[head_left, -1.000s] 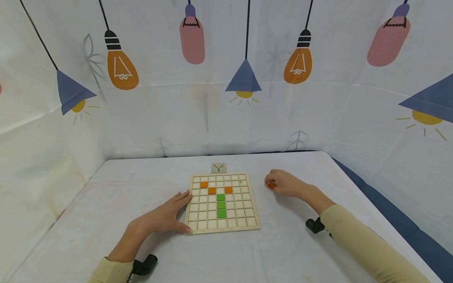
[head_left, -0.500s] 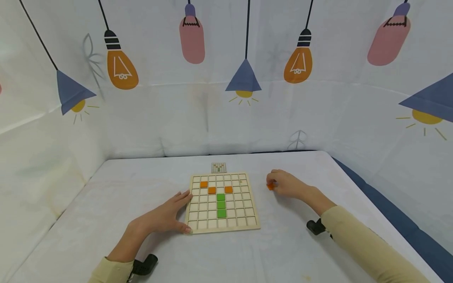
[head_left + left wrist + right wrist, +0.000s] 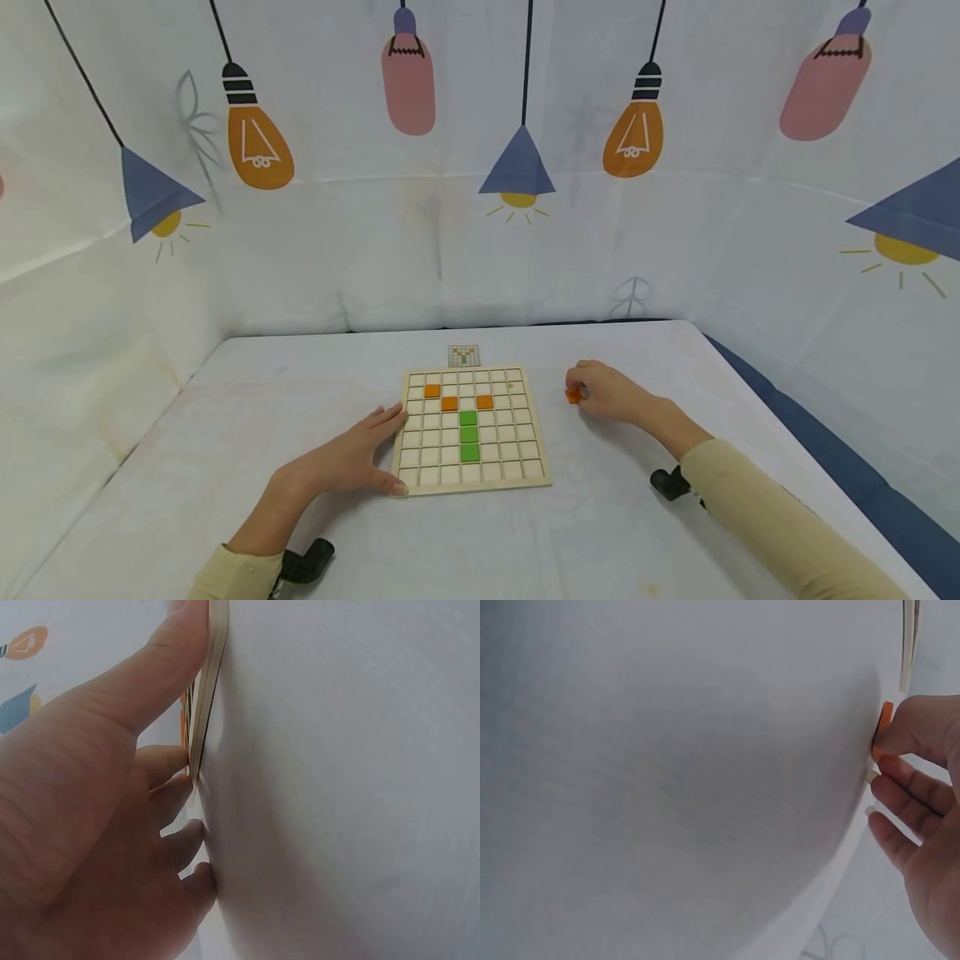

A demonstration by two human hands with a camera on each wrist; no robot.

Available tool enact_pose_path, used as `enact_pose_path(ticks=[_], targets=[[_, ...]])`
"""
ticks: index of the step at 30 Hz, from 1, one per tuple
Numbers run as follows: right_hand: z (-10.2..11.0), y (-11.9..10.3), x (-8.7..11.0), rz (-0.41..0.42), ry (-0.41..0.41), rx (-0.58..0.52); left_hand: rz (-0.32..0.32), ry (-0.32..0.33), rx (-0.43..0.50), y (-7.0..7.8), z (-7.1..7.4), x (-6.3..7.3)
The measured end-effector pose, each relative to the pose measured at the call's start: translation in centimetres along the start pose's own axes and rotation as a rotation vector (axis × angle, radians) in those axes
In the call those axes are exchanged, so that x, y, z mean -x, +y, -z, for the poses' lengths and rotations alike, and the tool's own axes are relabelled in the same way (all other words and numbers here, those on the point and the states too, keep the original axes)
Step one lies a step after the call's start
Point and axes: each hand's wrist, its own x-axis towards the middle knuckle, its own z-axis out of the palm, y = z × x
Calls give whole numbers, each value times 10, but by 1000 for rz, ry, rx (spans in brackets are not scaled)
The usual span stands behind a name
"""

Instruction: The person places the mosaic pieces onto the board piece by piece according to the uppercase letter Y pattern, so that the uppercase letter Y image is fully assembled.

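A square wooden grid board [image 3: 480,486] lies flat on the table. Two orange tiles [image 3: 449,404] sit toward its upper left, and another orange tile [image 3: 484,402] sits to the right of them. Green tiles [image 3: 468,435] form a column down the middle. My left hand [image 3: 337,460] rests along the board's left side, fingers extended and thumb at the near corner. Off the board's right side, my right hand [image 3: 609,393] pinches a loose orange tile [image 3: 573,397] at table level. The right wrist view shows the thumb against that orange tile [image 3: 886,718], which is partly covered.
Behind the board lies a small card [image 3: 463,356] printed with a grid pattern. The white-covered table [image 3: 315,367] meets a white cloth backdrop [image 3: 337,242] with lamp drawings at its far side. Dark blue fabric [image 3: 825,450] shows beyond the right edge.
My right hand has shifted very slightly to the right, and more of the orange tile shows beneath its fingers. The left hand and the board have stayed put.
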Motion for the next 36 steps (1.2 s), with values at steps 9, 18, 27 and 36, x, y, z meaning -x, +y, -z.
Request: enact_pose_path(ticks=[9,18,27,36], targets=[[-2,-2,0,-1,9,23,-6,-1,5,0,0,0],[0,-9,-3,-4,23,32,5,-7,3,0,0,0],[-3,-10,-10,9,56,40,8,-10,3,0,0,-1],[-3,-18,-16,33,86,32,-10,-3,13,1,0,-1]])
